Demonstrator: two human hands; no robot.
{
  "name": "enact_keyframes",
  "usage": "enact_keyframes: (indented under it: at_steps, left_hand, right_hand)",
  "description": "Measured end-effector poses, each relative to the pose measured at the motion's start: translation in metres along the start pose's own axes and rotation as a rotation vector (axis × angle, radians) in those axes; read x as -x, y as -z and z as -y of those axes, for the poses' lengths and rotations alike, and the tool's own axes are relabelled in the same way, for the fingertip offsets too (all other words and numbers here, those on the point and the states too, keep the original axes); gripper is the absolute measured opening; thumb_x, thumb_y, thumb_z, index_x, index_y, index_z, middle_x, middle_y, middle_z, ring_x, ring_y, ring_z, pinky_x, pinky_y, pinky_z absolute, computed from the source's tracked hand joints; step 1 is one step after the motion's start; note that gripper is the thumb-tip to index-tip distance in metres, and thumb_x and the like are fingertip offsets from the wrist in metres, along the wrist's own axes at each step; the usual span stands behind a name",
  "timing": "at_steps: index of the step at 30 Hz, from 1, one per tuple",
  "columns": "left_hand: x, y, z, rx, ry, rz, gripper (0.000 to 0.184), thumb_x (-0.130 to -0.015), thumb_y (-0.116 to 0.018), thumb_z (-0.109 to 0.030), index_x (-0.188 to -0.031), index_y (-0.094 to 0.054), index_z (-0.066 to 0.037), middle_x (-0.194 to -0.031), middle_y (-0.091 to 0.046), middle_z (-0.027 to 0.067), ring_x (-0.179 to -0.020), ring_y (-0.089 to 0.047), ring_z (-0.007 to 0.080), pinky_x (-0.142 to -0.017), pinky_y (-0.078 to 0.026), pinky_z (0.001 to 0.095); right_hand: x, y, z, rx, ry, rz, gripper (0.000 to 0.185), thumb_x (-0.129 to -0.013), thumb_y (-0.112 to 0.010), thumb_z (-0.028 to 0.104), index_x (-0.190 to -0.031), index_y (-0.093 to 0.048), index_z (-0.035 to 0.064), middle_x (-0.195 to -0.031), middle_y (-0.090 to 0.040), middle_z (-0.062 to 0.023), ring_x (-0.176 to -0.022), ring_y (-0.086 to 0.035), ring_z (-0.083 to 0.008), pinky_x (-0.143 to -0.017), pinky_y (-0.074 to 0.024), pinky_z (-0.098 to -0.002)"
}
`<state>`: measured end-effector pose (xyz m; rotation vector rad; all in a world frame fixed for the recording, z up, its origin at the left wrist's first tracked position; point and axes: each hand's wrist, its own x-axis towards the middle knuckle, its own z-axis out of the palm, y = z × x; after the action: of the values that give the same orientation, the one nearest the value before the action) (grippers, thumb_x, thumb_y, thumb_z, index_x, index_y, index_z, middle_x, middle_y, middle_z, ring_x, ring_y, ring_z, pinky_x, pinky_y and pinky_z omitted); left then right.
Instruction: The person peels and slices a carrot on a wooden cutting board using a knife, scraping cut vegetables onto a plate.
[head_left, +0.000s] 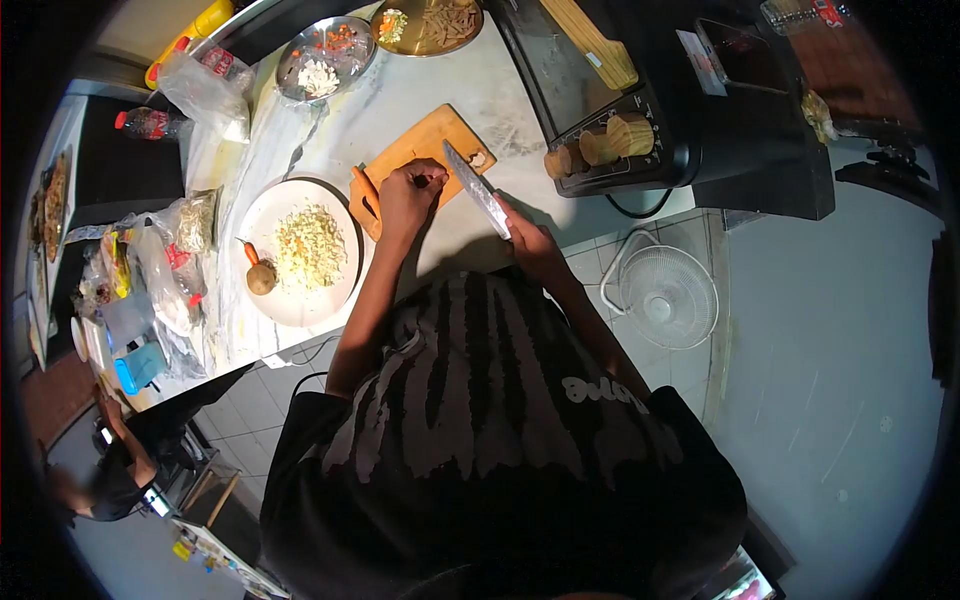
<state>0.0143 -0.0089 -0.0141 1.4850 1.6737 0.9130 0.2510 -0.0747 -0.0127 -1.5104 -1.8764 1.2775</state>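
My right hand (530, 243) grips the handle of a kitchen knife (475, 188), whose wide blade points up and left across the edge of the wooden cutting board (437, 128). Over the board, my left hand (408, 200) is closed, fingertips pinched together; what they hold, if anything, is too small to make out. An orange carrot (368, 192) lies along the board's left side. Near the blade tip sits a small pale piece (477, 159). To the left, a white plate (262, 215) carries chopped pale vegetables (312, 246), a round brown vegetable (261, 279) and a small red-orange chili (250, 252).
At the back stand a metal bowl (290, 88) of cut vegetables and a metal plate (415, 45) with brown strips. A black oven (675, 120) borders the right. Plastic bags (205, 95) and bottles crowd the left. A white fan (663, 297) stands on the floor; another person (125, 455) is lower left.
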Motion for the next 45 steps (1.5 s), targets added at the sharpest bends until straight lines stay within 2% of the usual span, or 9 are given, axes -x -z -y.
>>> enact_keyframes:
  at_steps: [5,13,19,24,27,33,35,38,45]
  left_hand:
    - [0.0,-0.004,0.001,-0.065,0.01,-0.025,0.015,-0.081,-0.078,-0.018,-0.092,-0.076,-0.008,-0.076,-0.072,0.0073,-0.066,-0.067,0.0178,-0.063,-0.05,0.0308]
    - [0.016,0.034,0.001,-0.094,0.007,-0.132,0.015,-0.083,-0.077,-0.019,-0.092,-0.077,-0.009,-0.077,-0.073,0.009,-0.066,-0.069,0.0204,-0.064,-0.051,0.032]
    - [0.073,0.098,0.024,-0.247,0.097,-0.614,0.019,-0.083,-0.073,-0.015,-0.097,-0.076,-0.004,-0.088,-0.075,0.0129,-0.073,-0.072,0.0238,-0.068,-0.055,0.0333]
    - [0.125,0.112,0.023,-0.43,0.074,-0.639,0.049,-0.085,-0.066,-0.013,-0.133,-0.064,-0.023,-0.109,-0.054,0.0205,-0.105,-0.053,0.0348,-0.091,-0.046,0.0411]
    - [0.139,0.101,0.03,-0.617,0.119,-0.532,0.051,-0.093,-0.062,-0.032,-0.143,-0.054,-0.027,-0.101,-0.049,0.0189,-0.095,-0.042,0.0327,-0.093,-0.036,0.0434]
    - [0.132,0.096,0.045,-0.608,0.29,-0.656,0.058,-0.094,-0.057,-0.038,-0.147,-0.048,-0.016,-0.102,-0.049,0.0224,-0.094,-0.042,0.0348,-0.093,-0.034,0.0467]
    - [0.126,0.099,0.041,-0.595,0.299,-0.658,0.059,-0.095,-0.058,-0.036,-0.148,-0.046,-0.012,-0.104,-0.049,0.0228,-0.096,-0.042,0.0346,-0.093,-0.034,0.0462]
    - [0.118,0.104,0.037,-0.303,0.132,-0.873,0.054,-0.094,-0.061,-0.028,-0.145,-0.05,-0.013,-0.107,-0.049,0.021,-0.101,-0.042,0.0325,-0.094,-0.035,0.0432]
    - [0.133,0.084,0.014,-0.599,-0.161,-0.458,0.041,-0.089,-0.067,-0.038,-0.128,-0.068,-0.027,-0.124,-0.053,0.0191,-0.12,-0.036,0.037,-0.107,-0.028,0.0473]
  right_hand:
    - [-0.001,-0.018,-0.019,0.11,0.248,-0.068,0.046,-0.106,-0.031,0.025,-0.148,-0.04,0.008,-0.147,-0.047,-0.0161,-0.122,-0.056,-0.0374,-0.1,-0.046,-0.0404]
    - [-0.018,-0.005,0.042,-0.023,0.001,0.229,0.046,-0.106,-0.035,0.022,-0.149,-0.038,0.0086,-0.145,-0.049,-0.0169,-0.128,-0.051,-0.0364,-0.105,-0.0415,-0.0398]
    - [-0.057,-0.04,0.101,-0.112,0.153,0.522,0.049,-0.101,-0.042,0.012,-0.15,-0.038,0.0101,-0.143,-0.05,-0.02,-0.133,-0.048,-0.0336,-0.108,-0.0371,-0.0382]
    - [-0.076,-0.067,0.138,0.039,0.178,0.678,0.05,-0.099,-0.042,0.012,-0.149,-0.04,0.01,-0.134,-0.057,-0.0219,-0.122,-0.057,-0.0326,-0.103,-0.0413,-0.0388]
    - [-0.078,-0.063,0.16,0.054,0.024,0.786,0.05,-0.099,-0.043,0.013,-0.148,-0.041,0.0108,-0.121,-0.063,-0.0231,-0.107,-0.063,-0.0337,-0.094,-0.0457,-0.0409]
    - [-0.085,-0.061,0.137,0.068,0.118,0.782,0.051,-0.097,-0.046,0.01,-0.148,-0.043,0.0159,-0.113,-0.065,-0.0241,-0.099,-0.065,-0.0339,-0.085,-0.049,-0.0413]
    - [-0.081,-0.061,0.114,0.08,0.477,0.49,0.054,-0.096,-0.049,0.008,-0.148,-0.044,0.0221,-0.108,-0.064,-0.0229,-0.095,-0.065,-0.034,-0.082,-0.0497,-0.0436]
    - [-0.064,-0.036,0.129,0.465,0.54,0.352,0.06,-0.094,-0.051,0.004,-0.148,-0.045,0.0291,-0.103,-0.058,-0.0202,-0.09,-0.063,-0.036,-0.079,-0.0493,-0.0466]
    - [-0.051,-0.04,0.102,0.499,0.626,0.177,0.064,-0.088,-0.052,-0.001,-0.141,-0.053,0.0349,-0.097,-0.048,-0.0139,-0.085,-0.058,-0.0358,-0.076,-0.0484,-0.0459]
